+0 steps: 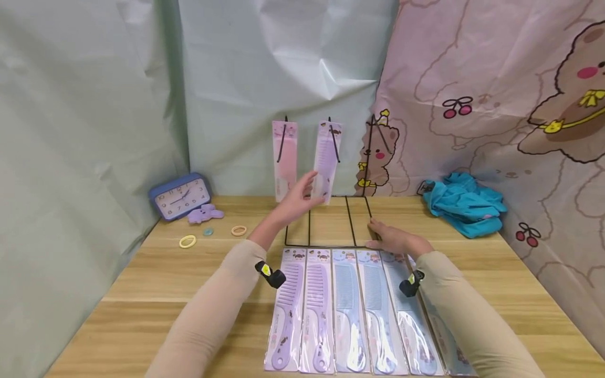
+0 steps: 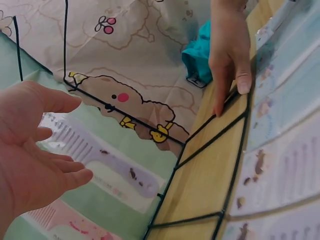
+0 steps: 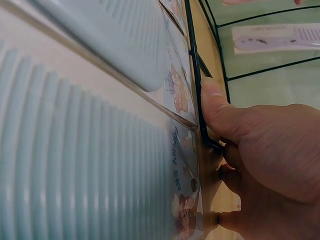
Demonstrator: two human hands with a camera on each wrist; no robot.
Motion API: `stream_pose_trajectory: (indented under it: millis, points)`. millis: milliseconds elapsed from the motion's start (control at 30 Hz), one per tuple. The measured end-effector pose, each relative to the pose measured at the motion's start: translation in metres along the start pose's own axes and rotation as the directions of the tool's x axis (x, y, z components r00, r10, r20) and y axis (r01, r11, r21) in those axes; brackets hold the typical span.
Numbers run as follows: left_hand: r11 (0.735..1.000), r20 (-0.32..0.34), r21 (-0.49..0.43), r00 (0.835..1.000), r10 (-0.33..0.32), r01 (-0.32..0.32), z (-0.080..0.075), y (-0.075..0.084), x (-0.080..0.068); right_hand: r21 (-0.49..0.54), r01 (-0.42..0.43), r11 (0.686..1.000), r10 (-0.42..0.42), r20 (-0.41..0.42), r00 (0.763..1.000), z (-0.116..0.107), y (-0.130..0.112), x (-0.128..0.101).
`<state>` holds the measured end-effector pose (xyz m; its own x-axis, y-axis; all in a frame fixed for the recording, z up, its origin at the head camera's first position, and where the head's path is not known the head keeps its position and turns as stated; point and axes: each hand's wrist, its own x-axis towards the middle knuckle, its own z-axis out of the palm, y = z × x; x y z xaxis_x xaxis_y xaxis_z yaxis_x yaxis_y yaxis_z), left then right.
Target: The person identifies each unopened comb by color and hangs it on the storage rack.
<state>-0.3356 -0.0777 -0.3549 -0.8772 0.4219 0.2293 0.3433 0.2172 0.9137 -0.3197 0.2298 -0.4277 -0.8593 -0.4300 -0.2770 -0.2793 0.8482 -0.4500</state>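
A black wire display rack stands on the table with three hooks. A packaged pink comb hangs on its left hook and a packaged purple comb on the middle one; the right hook is bare. My left hand is just in front of the purple comb, fingers spread and holding nothing. At the rack base's front right corner, my right hand grips the wire, its thumb along the bar. Packaged combs lie in a row before the rack: two purple and several blue.
At the back left are a blue clock, a purple plush toy and small hair ties. A crumpled turquoise cloth lies at the back right. A pale green curtain and a bear-print curtain stand behind the table.
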Motion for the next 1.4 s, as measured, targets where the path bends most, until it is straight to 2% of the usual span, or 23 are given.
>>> stream_pose_trajectory:
  millis: [133,467,533,633,733,833,967,1033,1167,1267,1400]
  points:
    - [1.0,-0.008,-0.007,1.0,-0.026,0.026,-0.001,-0.007,-0.018,-0.003,-0.001,1.0,0.001,-0.001,1.0,0.0,-0.001,0.0]
    - [0.983,-0.022,0.132,0.992,-0.125,0.126,0.004,-0.031,-0.073,-0.025,0.013,1.0,-0.013,-0.012,1.0,-0.001,0.0,0.002]
    - [0.972,-0.026,0.195,0.991,-0.132,0.135,0.006,-0.035,-0.083,-0.022,0.009,1.0,-0.01,-0.01,1.0,-0.002,0.001,0.001]
    - [0.92,-0.04,0.347,0.982,-0.182,0.184,0.007,-0.039,-0.1,-0.013,0.005,1.0,-0.005,-0.006,1.0,-0.001,0.0,0.001]
    - [0.843,-0.054,0.486,0.97,-0.235,0.231,0.008,-0.044,-0.114,-0.012,0.004,1.0,-0.004,-0.002,1.0,-0.002,0.0,0.001]
    - [0.788,-0.07,0.557,0.96,-0.272,0.264,0.011,-0.047,-0.124,-0.014,-0.002,1.0,0.002,0.003,1.0,-0.002,-0.001,0.001]
    - [0.745,-0.08,0.597,0.946,-0.313,0.297,0.015,-0.049,-0.132,-0.01,-0.008,1.0,0.008,0.005,1.0,-0.004,-0.001,0.0]
    - [0.736,-0.081,0.603,0.942,-0.327,0.307,0.017,-0.051,-0.134,-0.011,-0.006,1.0,0.006,0.001,1.0,-0.004,-0.002,-0.001]
    - [0.728,-0.08,0.615,0.942,-0.326,0.304,0.018,-0.053,-0.137,-0.001,-0.006,1.0,0.006,0.01,1.0,-0.003,-0.002,-0.002]
    - [0.711,-0.058,0.636,0.938,-0.342,0.299,0.016,-0.051,-0.139,-0.001,-0.004,1.0,0.004,0.022,1.0,-0.002,-0.001,-0.002]
    - [0.665,0.007,0.694,0.921,-0.388,0.275,0.006,-0.039,-0.143,-0.009,0.006,1.0,-0.006,0.005,1.0,-0.001,-0.001,-0.002]
